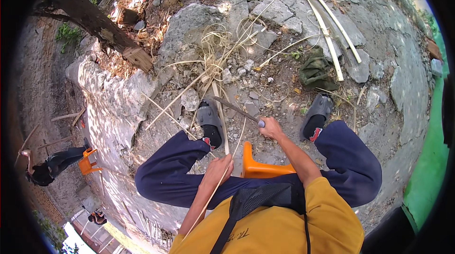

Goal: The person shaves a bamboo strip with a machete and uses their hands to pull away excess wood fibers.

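Note:
My left hand (219, 171) is closed around a pale bamboo strip (222, 121) that runs forward past my left shoe. A thinner split strand (240, 140) bends by the same hand and trails back along my left forearm. In my right hand (271, 128) is a knife (235, 108), gripped by its handle, with its long dark blade pointing forward and left. The blade's tip end lies over or against the bamboo strip near my left shoe (209, 114); I cannot tell whether they touch.
I sit on an orange plastic stool (258, 168). Ahead lies a tangle of bamboo shavings (213, 66) on broken concrete. Long bamboo strips (327, 36) and a dark green cloth (316, 70) are at front right. A tree trunk (95, 19) stands far left; another person (50, 165) works near an orange chair (87, 163).

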Tool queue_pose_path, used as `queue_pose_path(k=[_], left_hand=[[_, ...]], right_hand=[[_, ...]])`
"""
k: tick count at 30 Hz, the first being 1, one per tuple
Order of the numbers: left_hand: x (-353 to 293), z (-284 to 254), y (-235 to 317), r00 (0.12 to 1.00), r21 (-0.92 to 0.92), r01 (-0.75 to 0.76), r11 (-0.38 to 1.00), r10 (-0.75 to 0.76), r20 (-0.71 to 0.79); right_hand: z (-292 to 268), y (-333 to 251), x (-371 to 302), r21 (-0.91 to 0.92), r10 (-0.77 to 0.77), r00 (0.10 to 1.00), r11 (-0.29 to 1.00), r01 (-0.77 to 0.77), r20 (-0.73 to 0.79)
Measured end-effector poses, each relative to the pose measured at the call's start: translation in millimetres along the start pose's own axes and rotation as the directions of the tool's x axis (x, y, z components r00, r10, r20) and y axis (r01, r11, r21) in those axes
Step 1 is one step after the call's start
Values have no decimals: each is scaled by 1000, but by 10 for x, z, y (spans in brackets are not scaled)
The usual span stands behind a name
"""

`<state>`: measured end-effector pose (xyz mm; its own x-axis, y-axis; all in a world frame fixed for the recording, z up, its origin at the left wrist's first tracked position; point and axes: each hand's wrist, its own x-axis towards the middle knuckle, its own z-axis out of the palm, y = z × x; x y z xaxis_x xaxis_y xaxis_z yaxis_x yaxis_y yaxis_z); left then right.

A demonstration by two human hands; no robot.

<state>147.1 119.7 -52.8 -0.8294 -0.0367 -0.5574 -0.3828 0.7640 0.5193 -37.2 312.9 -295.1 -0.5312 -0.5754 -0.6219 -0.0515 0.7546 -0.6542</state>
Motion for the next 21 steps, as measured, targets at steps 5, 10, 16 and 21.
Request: queue_pose_path(k=[5,10,16,21], left_hand=[[44,-153,175,1000,-17,-3,1000,3,8],[180,-99,106,999,-22,-50,999,50,-5],[130,-30,0,998,-4,-40,999,40,41],[143,-49,18,997,4,-52,999,52,61]], right_hand=[[-294,-83,-127,5,-59,998,998,59,13],[-439,15,-3,-54,-80,996,995,78,-29],[-306,59,46,-48,-107,994,993,108,30],[-198,44,126,-25,-29,999,999,28,-45]])
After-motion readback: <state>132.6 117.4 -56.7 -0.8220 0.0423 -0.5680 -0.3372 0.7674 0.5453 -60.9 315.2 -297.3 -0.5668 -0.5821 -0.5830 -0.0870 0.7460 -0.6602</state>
